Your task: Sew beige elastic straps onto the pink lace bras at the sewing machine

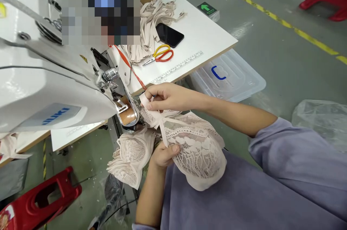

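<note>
From where I stand, the white sewing machine [54, 92] is the biggest thing here, and the lace garment [200, 154] is held on the worker's side of it, just off the end of its narrow bed. To handle the piece well, I'd say, carry its weight so the lace doesn't drag, keep the edge flat and untwisted, and let no loose end fold under. Its long axis runs outward from the machine: the gathered end points at the bed, the rounded cup points away toward the worker's front, outer lace upward. More lace cups [132, 154] hang just below the machine's bed; whether they join the held piece I can't tell. The left hand [164, 154], farther from the bed, grips the cup's edge, thumb on top, fingers mostly hidden beneath. The right hand [162, 97], just beside the bed, pinches a pale band [143, 99] between thumb and fingers.
</note>
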Available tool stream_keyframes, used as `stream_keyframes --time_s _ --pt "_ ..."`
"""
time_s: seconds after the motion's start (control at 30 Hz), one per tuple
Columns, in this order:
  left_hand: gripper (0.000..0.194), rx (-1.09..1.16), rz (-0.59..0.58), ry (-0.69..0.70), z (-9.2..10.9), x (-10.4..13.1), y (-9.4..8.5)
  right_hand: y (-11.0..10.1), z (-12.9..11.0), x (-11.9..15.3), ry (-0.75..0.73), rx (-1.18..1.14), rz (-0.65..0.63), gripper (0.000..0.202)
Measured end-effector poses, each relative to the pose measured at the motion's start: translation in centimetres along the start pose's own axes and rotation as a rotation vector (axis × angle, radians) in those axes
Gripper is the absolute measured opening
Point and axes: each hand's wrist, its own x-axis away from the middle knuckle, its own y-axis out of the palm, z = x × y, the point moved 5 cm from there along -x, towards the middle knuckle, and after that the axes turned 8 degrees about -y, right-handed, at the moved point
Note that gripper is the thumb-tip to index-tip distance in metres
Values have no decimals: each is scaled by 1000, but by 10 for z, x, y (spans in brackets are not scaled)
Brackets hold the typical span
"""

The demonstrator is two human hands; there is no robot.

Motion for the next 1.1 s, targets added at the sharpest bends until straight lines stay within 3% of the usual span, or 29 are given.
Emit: stream_keyframes --time_s 0.33,0.83,0.9,0.97,1.03,1.1 --pt "72 -26 -8 -51 -4 9 -4 8 -4 1 11 31 14 17" --pt "61 -1 -22 -46 2 18 -2 16 -1 0 5 13 -4 14" --pt "67 -77 13 -25 -3 10 -14 16 9 0 22 -20 13 15" --pt "72 -253 109 -4 -7 3 -35 12 34 2 79 -130 91 18" --pt "66 -439 227 1 -7 1 -63 -2 72 8 152 -249 291 23" --pt "48 -550 333 1 -4 7 -95 -28 112 21 185 -246 596 26"
